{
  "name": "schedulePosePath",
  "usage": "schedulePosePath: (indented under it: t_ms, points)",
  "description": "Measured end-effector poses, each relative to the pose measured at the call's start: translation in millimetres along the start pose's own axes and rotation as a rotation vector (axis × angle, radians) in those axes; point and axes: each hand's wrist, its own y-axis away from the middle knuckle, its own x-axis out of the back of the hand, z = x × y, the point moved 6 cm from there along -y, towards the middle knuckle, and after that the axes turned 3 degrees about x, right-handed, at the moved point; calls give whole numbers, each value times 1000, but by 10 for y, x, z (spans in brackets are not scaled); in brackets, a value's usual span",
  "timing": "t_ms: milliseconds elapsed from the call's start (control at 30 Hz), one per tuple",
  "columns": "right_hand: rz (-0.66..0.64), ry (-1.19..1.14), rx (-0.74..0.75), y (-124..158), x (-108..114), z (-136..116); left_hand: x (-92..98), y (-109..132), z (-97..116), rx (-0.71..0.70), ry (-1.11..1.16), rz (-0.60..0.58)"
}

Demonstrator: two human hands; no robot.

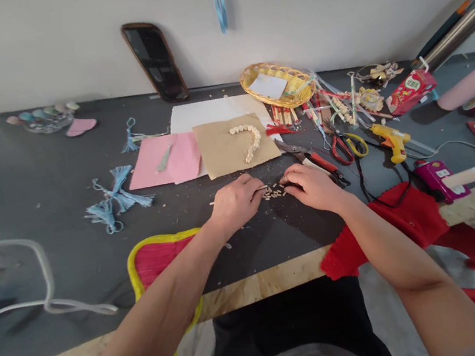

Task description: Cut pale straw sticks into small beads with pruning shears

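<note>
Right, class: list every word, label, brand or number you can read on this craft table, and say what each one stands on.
No text here can be read as it stands.
red carton: printed label with a green patch, too blurred to read.
magenta device: white sticker, print too small to read.
Nothing else on the table shows any lettering.

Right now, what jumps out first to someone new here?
Both hands meet mid-table: the left hand pinches a thin stick, and the right hand is at a pile of pale bits. Behind them, a hook of pale beads lies on brown paper; a yellow basket sits farther back right.
</note>
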Motion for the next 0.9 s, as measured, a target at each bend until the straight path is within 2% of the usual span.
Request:
schedulePosePath:
  t_ms: [900]
  points:
    - [4,0,9,4,9,-6,-16,-10,-7,13,8,-16]
